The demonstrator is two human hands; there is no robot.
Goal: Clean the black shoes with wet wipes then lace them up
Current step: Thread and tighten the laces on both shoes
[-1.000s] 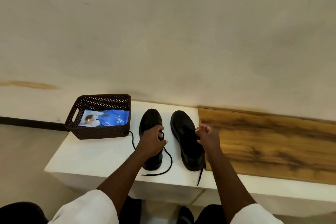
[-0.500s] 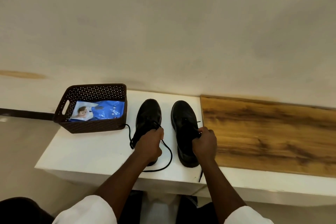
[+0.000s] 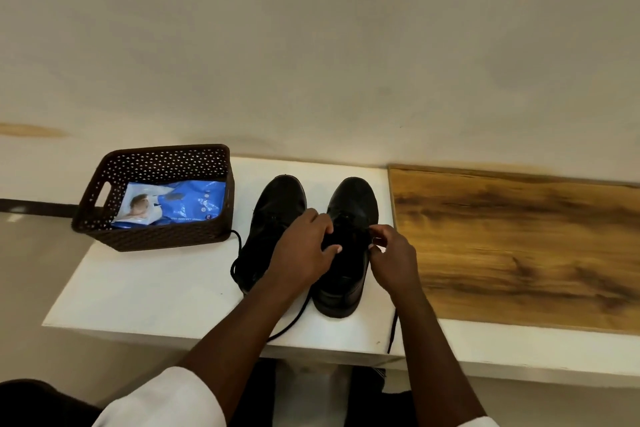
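Observation:
Two black shoes stand side by side on the white bench (image 3: 145,291), toes toward the wall. My left hand (image 3: 304,250) reaches across the left shoe (image 3: 277,204) and rests on the tongue area of the right shoe (image 3: 353,204), fingers curled on its lace. My right hand (image 3: 391,253) pinches the lace at the right shoe's right side. A loose black lace (image 3: 235,263) loops off the left shoe, and another lace end (image 3: 393,333) hangs over the bench's front edge. The blue wet wipes pack (image 3: 183,204) lies in the basket.
A dark brown perforated basket (image 3: 152,236) sits at the bench's back left. A wooden board (image 3: 519,246) covers the bench to the right of the shoes. A plain wall rises behind. My knees and white sleeves fill the bottom edge.
My left hand has left the left shoe's lace and moved right onto the right shoe. My right hand stayed at the right shoe, now pinching its lace.

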